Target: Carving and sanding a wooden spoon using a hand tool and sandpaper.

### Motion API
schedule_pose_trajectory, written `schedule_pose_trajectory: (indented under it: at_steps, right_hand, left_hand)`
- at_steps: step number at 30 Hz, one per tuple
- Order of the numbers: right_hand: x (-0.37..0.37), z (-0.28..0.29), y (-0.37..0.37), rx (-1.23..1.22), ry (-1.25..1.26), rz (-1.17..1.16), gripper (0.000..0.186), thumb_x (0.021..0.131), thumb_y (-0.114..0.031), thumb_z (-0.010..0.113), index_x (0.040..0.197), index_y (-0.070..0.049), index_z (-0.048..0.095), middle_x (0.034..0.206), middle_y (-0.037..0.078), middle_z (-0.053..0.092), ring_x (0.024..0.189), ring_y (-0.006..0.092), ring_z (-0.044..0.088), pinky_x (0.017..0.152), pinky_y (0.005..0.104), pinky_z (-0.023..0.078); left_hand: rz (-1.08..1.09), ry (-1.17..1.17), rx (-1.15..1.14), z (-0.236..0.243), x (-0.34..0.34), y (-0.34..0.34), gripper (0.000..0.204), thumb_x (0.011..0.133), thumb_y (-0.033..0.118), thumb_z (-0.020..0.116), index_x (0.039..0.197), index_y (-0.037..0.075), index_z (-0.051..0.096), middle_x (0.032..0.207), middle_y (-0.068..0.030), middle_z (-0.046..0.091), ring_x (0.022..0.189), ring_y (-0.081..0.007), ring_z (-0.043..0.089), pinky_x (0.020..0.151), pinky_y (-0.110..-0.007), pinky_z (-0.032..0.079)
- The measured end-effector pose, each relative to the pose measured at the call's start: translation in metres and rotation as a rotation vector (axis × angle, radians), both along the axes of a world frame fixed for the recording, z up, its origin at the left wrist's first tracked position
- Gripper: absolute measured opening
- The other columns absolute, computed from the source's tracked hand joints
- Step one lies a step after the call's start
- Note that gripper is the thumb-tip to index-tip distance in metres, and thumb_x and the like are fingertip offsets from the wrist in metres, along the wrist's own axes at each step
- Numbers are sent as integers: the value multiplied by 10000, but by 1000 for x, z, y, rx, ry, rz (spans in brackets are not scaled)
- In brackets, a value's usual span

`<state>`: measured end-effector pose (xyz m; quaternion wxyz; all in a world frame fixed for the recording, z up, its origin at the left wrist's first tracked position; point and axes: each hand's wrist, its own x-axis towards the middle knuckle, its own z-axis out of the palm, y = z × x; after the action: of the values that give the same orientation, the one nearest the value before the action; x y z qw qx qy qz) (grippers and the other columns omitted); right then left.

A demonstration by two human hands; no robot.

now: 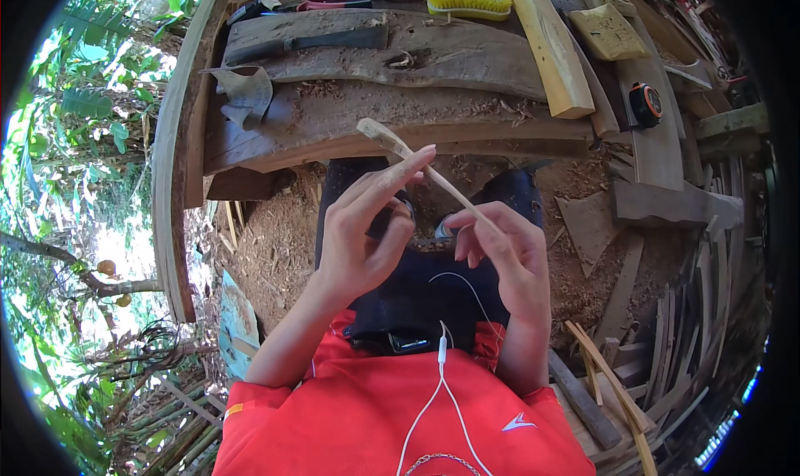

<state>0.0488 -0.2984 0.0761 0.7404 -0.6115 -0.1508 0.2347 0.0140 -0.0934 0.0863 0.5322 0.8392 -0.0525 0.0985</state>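
Note:
A pale carved wooden stick (454, 190), slim along its shaft and thicker at the far left end, slants across the space above my lap. My right hand (510, 247) is closed on its thin near end, thumb and fingers pinching it. My left hand (365, 226) has its forefinger stretched out, the fingertip lying across the stick partway along; the thumb is apart from that finger and the lower fingers are bent and partly hidden. The thick end of the stick reaches toward the front edge of a worn wooden bench (317, 142).
On the bench lie a dark-handled machete-like blade (308, 44), a scrap of bent sheet (244, 94), a yellow brush (469, 2), red-handled pliers (337, 1), a squared timber (554, 51) and a tape measure (645, 104). Wood offcuts (683, 334) pile up at right.

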Motion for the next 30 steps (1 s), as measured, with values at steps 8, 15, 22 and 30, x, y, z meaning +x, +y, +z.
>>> schedule_pose_trajectory:
  at_steps: [8, 15, 22, 30]
  right_hand:
    - [3, -5, -8, 120, 104, -98, 389, 1038, -282, 453, 1027, 46, 662, 762, 61, 630, 675, 84, 572, 602, 211, 415]
    - [0, -3, -2, -73, 94, -6, 227, 999, -190, 598, 1056, 13, 682, 807, 19, 653, 737, 37, 578, 634, 178, 428]
    - [-4, -7, 13, -281, 81, 12, 164, 921, -154, 713, 992, -7, 733, 772, 29, 709, 695, 35, 624, 594, 189, 452]
    - [-6, -12, 10, -327, 3, 55, 130, 891, -107, 739, 953, 6, 722, 809, 41, 716, 735, 62, 661, 644, 192, 497]
  left_hand:
    - [1, -215, 131, -6, 10, 4, 656, 719, -101, 520, 1361, 23, 569, 1234, -164, 654, 852, -257, 641, 760, -310, 520]
    - [8, -171, 8, 1, 5, 5, 637, 738, -108, 513, 1363, 5, 562, 1278, -157, 644, 964, -265, 664, 808, -315, 532]
    - [11, -120, -248, -7, 2, -4, 475, 854, -79, 568, 1322, -3, 595, 1172, -150, 673, 936, -168, 679, 824, -285, 552]
    - [116, -53, -464, 4, 9, 0, 257, 963, 5, 607, 1214, -41, 587, 1184, -180, 656, 931, -173, 696, 772, -276, 586]
